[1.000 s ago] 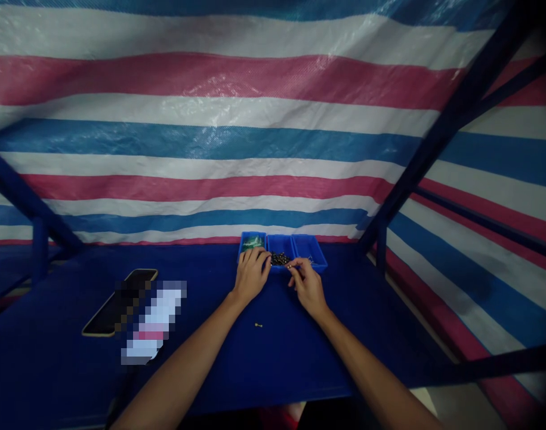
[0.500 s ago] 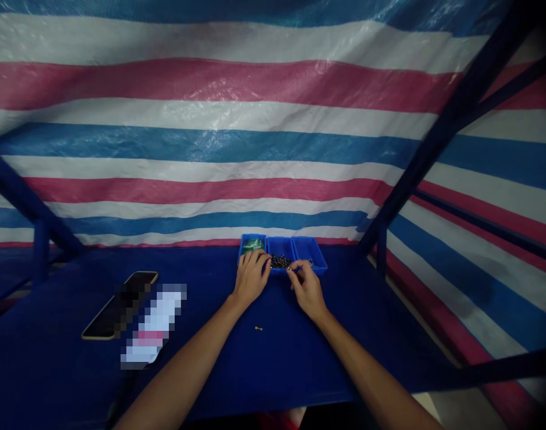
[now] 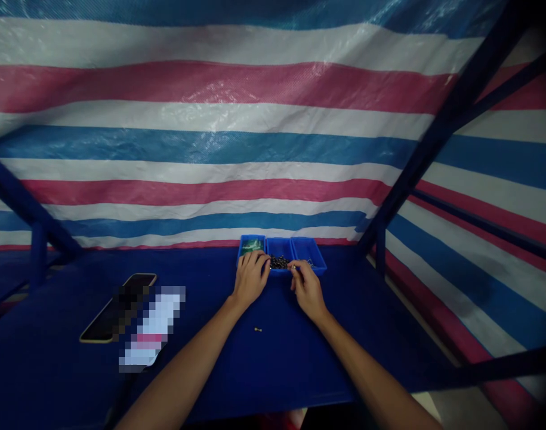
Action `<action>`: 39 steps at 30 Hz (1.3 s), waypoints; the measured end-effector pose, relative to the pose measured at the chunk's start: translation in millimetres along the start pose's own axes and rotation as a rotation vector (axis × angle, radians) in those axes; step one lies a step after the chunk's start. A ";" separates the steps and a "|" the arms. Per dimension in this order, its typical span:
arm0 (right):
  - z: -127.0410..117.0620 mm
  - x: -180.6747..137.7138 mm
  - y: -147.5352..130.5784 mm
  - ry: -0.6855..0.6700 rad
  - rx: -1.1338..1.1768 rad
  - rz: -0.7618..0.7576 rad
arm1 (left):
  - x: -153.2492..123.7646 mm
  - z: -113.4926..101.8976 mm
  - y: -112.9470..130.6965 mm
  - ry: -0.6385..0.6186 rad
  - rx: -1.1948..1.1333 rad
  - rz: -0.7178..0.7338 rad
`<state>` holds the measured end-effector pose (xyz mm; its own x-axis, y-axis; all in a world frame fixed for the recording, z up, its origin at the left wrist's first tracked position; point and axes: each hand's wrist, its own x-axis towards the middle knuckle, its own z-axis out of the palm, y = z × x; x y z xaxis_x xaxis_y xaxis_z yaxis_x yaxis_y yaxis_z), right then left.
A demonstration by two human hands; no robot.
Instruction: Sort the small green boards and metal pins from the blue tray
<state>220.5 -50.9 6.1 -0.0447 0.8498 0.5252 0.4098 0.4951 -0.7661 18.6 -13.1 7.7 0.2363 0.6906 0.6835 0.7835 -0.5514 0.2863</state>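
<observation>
Three joined blue bins (image 3: 309, 246) stand at the back of the table. My left hand (image 3: 251, 276) is draped over the front of the left bin, closed on its rim, with the fingertips partly hidden. Small dark and brassy metal parts (image 3: 279, 261) lie heaped in the middle bin. At the front right of that heap, my right hand (image 3: 307, 289) pinches a small shiny metal part (image 3: 293, 267) between thumb and forefinger. A single small brass-coloured piece (image 3: 258, 329) lies on the table between my forearms.
Left of my arm lie a dark phone (image 3: 116, 307) and a pale blurred-out object (image 3: 151, 328). Something green (image 3: 252, 244) sits in the left bin. Blue frame bars (image 3: 416, 173) and striped sheeting (image 3: 210, 143) enclose the blue table (image 3: 290, 358).
My right fingertips have lifted and shifted slightly at the bin's front edge, and the shiny part shows between them. My left hand stays in place. The view has shifted very slightly.
</observation>
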 end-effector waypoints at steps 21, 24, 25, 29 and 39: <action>-0.9 0.5 0.9 0.151 0.119 0.054 | 0.8 -2.1 2.3 -0.001 0.014 -0.005; -0.3 0.5 1.0 0.138 0.136 0.044 | 1.0 -2.0 2.3 -0.006 0.014 -0.006; 0.0 0.4 1.3 0.132 0.140 0.039 | 0.9 -2.0 2.2 -0.007 0.013 -0.007; -0.2 -0.1 2.1 0.097 0.085 0.031 | 0.5 -2.1 1.6 -0.008 0.011 -0.004; -2.9 0.9 3.9 0.015 0.006 -0.025 | 0.7 -1.3 2.0 -0.010 0.019 -0.008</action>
<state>224.8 -48.8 4.7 -0.0415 0.8347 0.5492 0.4035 0.5168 -0.7550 19.6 -14.4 9.6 0.2359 0.6999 0.6741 0.7960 -0.5371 0.2792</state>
